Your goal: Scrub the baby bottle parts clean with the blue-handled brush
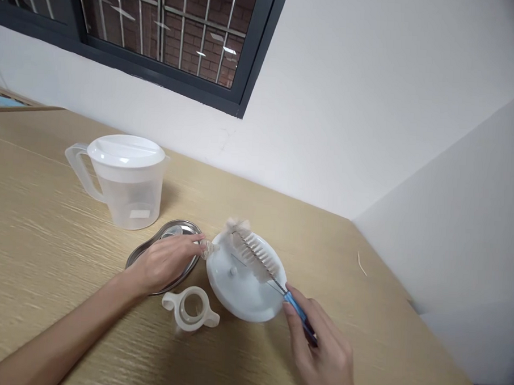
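My right hand [321, 343] is closed around the blue handle of a bottle brush [258, 258]. Its white bristles slant over a pale bowl [245, 312], with the tip near the far rim. At the bowl's left rim, my left hand [164, 262] pinches a small clear piece [207, 249], its exact kind too small to make out. Beneath that hand lies a curved metal tray [137, 256] with a clear item [172, 231] in it. A clear cup-like bottle with two whitish side handles [191, 309] stands just left of the bowl, nearer me.
A translucent lidded pitcher [127, 187] stands at the back left on the wooden table [37, 251]. A thin pale strip [362, 264] lies on the right. White wall [329, 105] and a dark-framed barred window [239, 95] rise behind.
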Available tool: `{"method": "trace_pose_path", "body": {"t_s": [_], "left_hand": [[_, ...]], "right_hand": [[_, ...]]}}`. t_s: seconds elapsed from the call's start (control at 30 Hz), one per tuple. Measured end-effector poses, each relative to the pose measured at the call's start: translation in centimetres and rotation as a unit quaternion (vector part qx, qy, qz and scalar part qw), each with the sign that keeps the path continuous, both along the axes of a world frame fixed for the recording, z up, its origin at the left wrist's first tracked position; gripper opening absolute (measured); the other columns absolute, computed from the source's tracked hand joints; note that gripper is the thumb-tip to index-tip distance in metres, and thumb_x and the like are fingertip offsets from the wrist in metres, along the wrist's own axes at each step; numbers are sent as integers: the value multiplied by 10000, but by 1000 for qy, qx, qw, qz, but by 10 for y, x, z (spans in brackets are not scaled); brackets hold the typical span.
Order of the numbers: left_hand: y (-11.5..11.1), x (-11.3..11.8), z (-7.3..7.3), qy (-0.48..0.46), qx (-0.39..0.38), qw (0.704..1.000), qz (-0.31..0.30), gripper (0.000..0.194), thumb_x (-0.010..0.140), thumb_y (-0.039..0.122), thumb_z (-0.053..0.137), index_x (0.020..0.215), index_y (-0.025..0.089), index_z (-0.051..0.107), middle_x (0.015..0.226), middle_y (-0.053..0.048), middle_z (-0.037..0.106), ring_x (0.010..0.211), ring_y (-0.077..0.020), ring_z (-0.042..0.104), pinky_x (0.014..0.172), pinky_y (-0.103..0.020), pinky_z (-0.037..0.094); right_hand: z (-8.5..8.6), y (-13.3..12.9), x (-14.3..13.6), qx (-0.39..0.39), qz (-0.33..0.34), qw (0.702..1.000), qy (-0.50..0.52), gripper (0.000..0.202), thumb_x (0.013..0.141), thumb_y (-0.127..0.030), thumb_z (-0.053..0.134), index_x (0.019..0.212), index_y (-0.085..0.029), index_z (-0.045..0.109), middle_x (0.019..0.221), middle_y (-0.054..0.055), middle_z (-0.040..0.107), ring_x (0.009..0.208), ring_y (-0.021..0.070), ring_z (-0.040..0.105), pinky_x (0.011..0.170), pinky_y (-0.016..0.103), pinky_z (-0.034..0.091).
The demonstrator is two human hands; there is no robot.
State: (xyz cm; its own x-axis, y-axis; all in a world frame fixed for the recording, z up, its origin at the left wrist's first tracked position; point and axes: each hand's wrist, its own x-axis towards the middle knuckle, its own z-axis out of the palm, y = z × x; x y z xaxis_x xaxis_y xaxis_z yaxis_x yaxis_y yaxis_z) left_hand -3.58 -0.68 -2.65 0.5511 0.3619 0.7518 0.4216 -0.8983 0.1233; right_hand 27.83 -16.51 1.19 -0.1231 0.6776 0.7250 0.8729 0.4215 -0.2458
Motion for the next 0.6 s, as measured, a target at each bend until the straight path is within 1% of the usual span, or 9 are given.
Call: {"method": "trace_pose_path", "body": {"t_s": [0.1, 0.17, 0.27, 0.37, 0.43, 0.53, 0.6], "left_hand": [[-1, 0, 0, -15, 12, 1000, -13, 280, 984, 74, 542, 1183, 244, 640, 1270, -47, 766, 1192, -184, 722, 1043, -308, 568], [-1, 0, 0, -17, 14, 1000, -21, 294, 980, 58, 542, 1195, 239, 629, 1273, -53, 764, 1210, -177, 711, 1050, -300, 560], [0, -1, -1, -17, 11, 1000, -22, 303, 973, 51, 549, 1202, 234, 625, 1307, -64, 747, 1233, -175, 697, 1066, -302, 548], [0, -1, -1, -20, 7, 999, -27, 302, 964, 48, 561, 1193, 231, 633, 1294, -55, 755, 1231, -179, 700, 1066, -300, 551], [-1, 1, 0, -18, -1, 1000, -22, 300, 964, 49, 556, 1181, 235, 648, 1254, -44, 775, 1211, -186, 713, 1043, -297, 568], [-3, 5, 5, -48, -6, 999, -1, 286, 954, 70, 585, 1165, 247, 663, 1168, -30, 806, 1127, -198, 756, 982, -292, 607], [-5, 8, 8, -87, -3, 996, 7, 286, 938, 74, 612, 1158, 254, 654, 1107, -14, 821, 1059, -193, 780, 937, -281, 626]], "right_hand": [[-1, 1, -2, -9, 30, 999, 8, 357, 978, -108, 582, 1326, -179, 619, 899, 48, 683, 677, 112, 639, 581, 205, 514], [-2, 3, 0, -21, 32, 999, 4, 346, 986, -119, 574, 1325, -175, 619, 874, 39, 674, 666, 109, 636, 591, 204, 521], [-2, 5, 6, -24, -10, 1000, -3, 284, 1002, -172, 577, 1277, -172, 645, 854, 35, 679, 654, 114, 644, 581, 205, 522], [1, 4, 8, 2, -39, 999, 3, 242, 999, -192, 592, 1229, -170, 663, 954, 66, 721, 746, 130, 699, 638, 202, 551], [2, 2, 5, 14, -23, 1000, 6, 253, 992, -169, 597, 1237, -174, 656, 998, 75, 727, 790, 134, 711, 668, 202, 559], [2, 0, -1, -9, 28, 1000, 6, 323, 986, -126, 581, 1302, -179, 624, 929, 53, 701, 718, 120, 673, 617, 203, 540], [0, 1, -2, -20, 32, 999, 4, 342, 987, -119, 574, 1321, -179, 613, 880, 38, 680, 665, 115, 642, 589, 211, 526]]}}
